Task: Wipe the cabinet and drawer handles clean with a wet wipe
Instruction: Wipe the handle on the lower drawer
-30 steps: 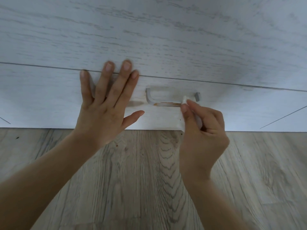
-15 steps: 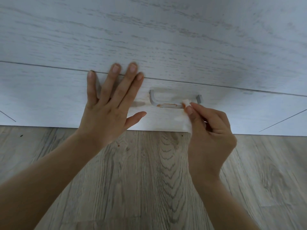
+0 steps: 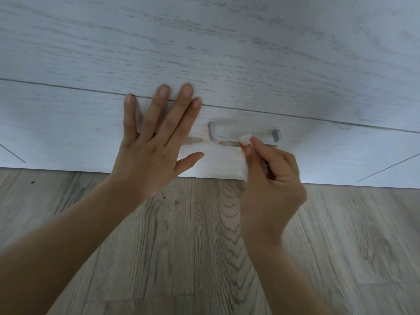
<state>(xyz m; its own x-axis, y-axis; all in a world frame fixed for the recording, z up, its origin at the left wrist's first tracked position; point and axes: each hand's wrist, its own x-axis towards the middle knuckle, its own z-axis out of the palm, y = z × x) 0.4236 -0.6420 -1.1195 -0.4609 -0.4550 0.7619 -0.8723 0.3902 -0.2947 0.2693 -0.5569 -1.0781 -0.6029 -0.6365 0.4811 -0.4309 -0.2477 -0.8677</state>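
Head view: pale wood-grain cabinet front point(image 3: 227, 53) fills the upper half; grey-brown plank floor point(image 3: 181, 246) below; one seam runs across the front, with the drawer panel point(image 3: 68, 133) under it; thin diagonal lines at both lower corners of that panel. One drawer handle point(image 3: 244, 137), a grey bar with two short legs, sits on the panel just under the seam; an orange-brown smear shows along its left half. Nothing blocks the handle except the right hand's own fingertips and the wipe. One wet wipe point(image 3: 246, 140), white, bunched small. Two hands, bare forearms. Left hand point(image 3: 154, 144) lies flat on the drawer panel just left of the handle, four fingers spread upward across the seam, thumb out toward the handle; grip released, holding nothing. Right hand point(image 3: 270, 178) comes up from below, fingers curled, thumb and forefinger pinching the wipe against the bar near its middle; a loose tail of wipe hangs beside the thumb.
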